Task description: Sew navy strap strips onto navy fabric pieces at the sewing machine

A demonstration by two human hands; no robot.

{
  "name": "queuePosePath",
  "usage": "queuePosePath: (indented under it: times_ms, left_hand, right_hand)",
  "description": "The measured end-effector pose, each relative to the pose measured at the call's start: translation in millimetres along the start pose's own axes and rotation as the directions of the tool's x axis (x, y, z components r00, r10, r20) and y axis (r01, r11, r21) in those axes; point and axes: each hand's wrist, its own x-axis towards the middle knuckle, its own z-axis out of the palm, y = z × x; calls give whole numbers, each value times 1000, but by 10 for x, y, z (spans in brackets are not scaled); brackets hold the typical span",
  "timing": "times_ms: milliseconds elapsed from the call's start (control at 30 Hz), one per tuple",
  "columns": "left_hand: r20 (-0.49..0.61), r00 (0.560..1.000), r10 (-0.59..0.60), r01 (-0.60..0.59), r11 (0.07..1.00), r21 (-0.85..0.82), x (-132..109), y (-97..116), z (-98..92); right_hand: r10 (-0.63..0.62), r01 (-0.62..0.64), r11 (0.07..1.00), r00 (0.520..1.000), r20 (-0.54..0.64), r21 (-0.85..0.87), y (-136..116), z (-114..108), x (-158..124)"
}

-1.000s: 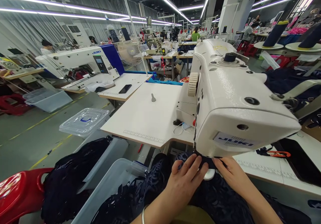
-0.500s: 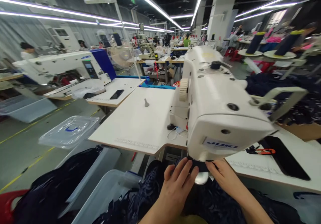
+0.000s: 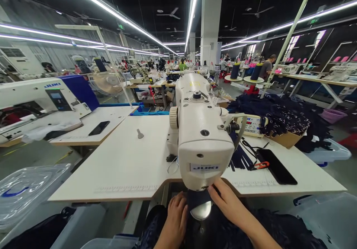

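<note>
A white sewing machine [image 3: 206, 144] stands in the middle, its head facing me. Under the head, dark navy fabric [image 3: 195, 198] lies over a shiny metal plate [image 3: 201, 211]. My left hand [image 3: 177, 213] rests on the fabric's left side, fingers close together and bent; their tips are against the dark cloth. My right hand [image 3: 224, 200] reaches up to the lower right of the machine head, fingers together, tips at the fabric's edge below the needle area. What its fingertips pinch is hidden. More dark patterned cloth hangs below both hands.
Right of the machine lie a black phone [image 3: 276, 166], an orange-handled cutter [image 3: 261, 165] and a navy garment pile [image 3: 273, 111]. A small grey tool [image 3: 140, 134] lies on the white table [image 3: 117, 159]. Plastic bins [image 3: 329, 215] flank the table; people sit farther back.
The view has swung right and the machine appears farther left. My left hand has drawn down and back from the machine head, with its fingers closer together. My right hand stays near the head.
</note>
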Motion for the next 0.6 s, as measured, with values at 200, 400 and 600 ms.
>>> queuePosePath:
  times_ms: [200,400,600]
  left_hand:
    - [87,986,-141,138,990,38,-120,-184,-1]
    - [96,948,-304,283,942,182,-293,-279,118]
    - [221,915,-338,295,933,204,-365,-94,-189]
  right_hand:
    - [103,-101,994,993,-49,36,-89,10,-81]
    - [249,-251,967,967,-51,-42,-139,95,-149]
    - [-97,111,917,994,54,-384,-64,-517,-494]
